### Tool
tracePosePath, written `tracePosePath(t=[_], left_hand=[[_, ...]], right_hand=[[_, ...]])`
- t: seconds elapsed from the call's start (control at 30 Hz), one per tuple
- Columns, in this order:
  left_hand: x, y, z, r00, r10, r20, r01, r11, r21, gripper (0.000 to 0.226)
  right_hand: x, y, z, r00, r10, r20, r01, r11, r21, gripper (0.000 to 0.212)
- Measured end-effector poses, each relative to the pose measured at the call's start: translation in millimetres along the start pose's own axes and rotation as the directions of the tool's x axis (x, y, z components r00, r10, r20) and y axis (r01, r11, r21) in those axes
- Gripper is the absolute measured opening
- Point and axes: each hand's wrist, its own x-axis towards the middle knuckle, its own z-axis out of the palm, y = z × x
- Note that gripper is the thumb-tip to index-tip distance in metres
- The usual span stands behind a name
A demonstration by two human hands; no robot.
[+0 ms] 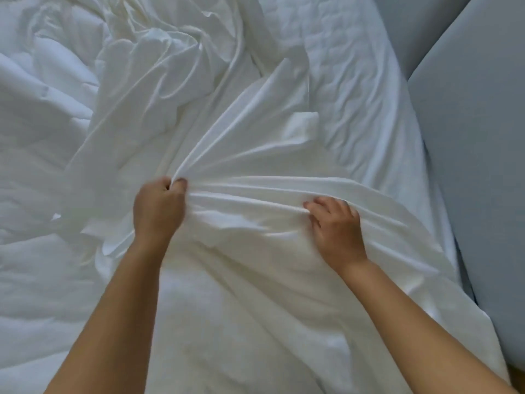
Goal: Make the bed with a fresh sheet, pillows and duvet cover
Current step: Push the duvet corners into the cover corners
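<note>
A white sheet (255, 155) lies crumpled across the middle of the bed, its folds fanning out from my hands. My left hand (157, 211) pinches a gathered ridge of the sheet between thumb and curled fingers. My right hand (336, 228) grips a fold of the same sheet a little to the right, fingers curled into the cloth. A puffy white duvet (42, 137) is bunched on the left side of the bed. The quilted mattress cover (355, 81) shows bare at the upper right.
A grey padded headboard (468, 137) runs along the right side of the bed, split into panels. A strip of brown floor (518, 379) shows at the bottom right corner.
</note>
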Motion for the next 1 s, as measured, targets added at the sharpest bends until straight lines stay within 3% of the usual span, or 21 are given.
tracePosePath(t=[0.1, 0.17, 0.23, 0.27, 0.33, 0.43, 0.5, 0.6, 0.67, 0.73, 0.8, 0.87, 1.0], left_hand=[[-9, -13, -9, 0.989, -0.141, -0.034, 0.144, 0.929, 0.341, 0.027], [-26, 7, 17, 0.998, -0.059, -0.003, 0.055, 0.899, 0.433, 0.043], [-47, 40, 51, 0.983, 0.092, 0.159, -0.153, 0.888, 0.434, 0.064], [-54, 52, 69, 0.959, 0.124, 0.255, -0.231, 0.863, 0.449, 0.069], [-62, 65, 98, 0.906, 0.102, 0.412, -0.315, 0.813, 0.49, 0.06], [-57, 64, 111, 0.862, 0.066, 0.502, -0.304, 0.86, 0.409, 0.029], [-50, 56, 99, 0.886, 0.124, 0.447, -0.259, 0.931, 0.257, 0.025], [-45, 35, 56, 0.976, 0.133, 0.171, -0.156, 0.98, 0.126, 0.031], [-49, 25, 36, 0.989, 0.122, 0.089, -0.137, 0.971, 0.196, 0.03], [-55, 23, 42, 0.972, 0.072, 0.222, -0.156, 0.909, 0.387, 0.027], [-59, 28, 60, 0.943, 0.027, 0.332, -0.205, 0.832, 0.515, 0.022], [-56, 39, 74, 0.948, 0.037, 0.316, -0.207, 0.826, 0.524, 0.012], [-48, 63, 100, 0.939, 0.1, 0.33, -0.263, 0.827, 0.498, 0.022]], right_hand=[[3, -22, -3, 0.989, -0.137, -0.058, 0.143, 0.985, 0.101, 0.011], [-17, -45, 2, 0.935, -0.351, 0.038, 0.339, 0.922, 0.188, 0.007], [-38, -50, 5, 0.843, -0.495, 0.21, 0.441, 0.86, 0.256, 0.01], [-42, -43, 5, 0.834, -0.477, 0.279, 0.402, 0.87, 0.284, 0.012], [-41, -22, 1, 0.881, -0.344, 0.324, 0.25, 0.921, 0.299, 0.018], [-39, -2, -10, 0.939, -0.26, 0.227, 0.163, 0.914, 0.372, 0.015], [-42, -5, -11, 0.937, -0.29, 0.194, 0.194, 0.896, 0.4, 0.012], [-40, -15, -9, 0.94, -0.315, 0.129, 0.232, 0.869, 0.438, 0.012], [-31, -11, -7, 0.975, -0.222, 0.006, 0.203, 0.901, 0.384, 0.022], [-24, 7, -5, 0.997, -0.03, -0.078, 0.049, 0.967, 0.249, 0.036], [-25, 40, -3, 0.981, 0.19, 0.043, -0.194, 0.974, 0.121, 0.046], [-31, 76, -6, 0.898, 0.357, 0.256, -0.377, 0.926, 0.032, 0.055], [-36, 121, -8, 0.835, 0.401, 0.376, -0.436, 0.9, 0.009, 0.056]])
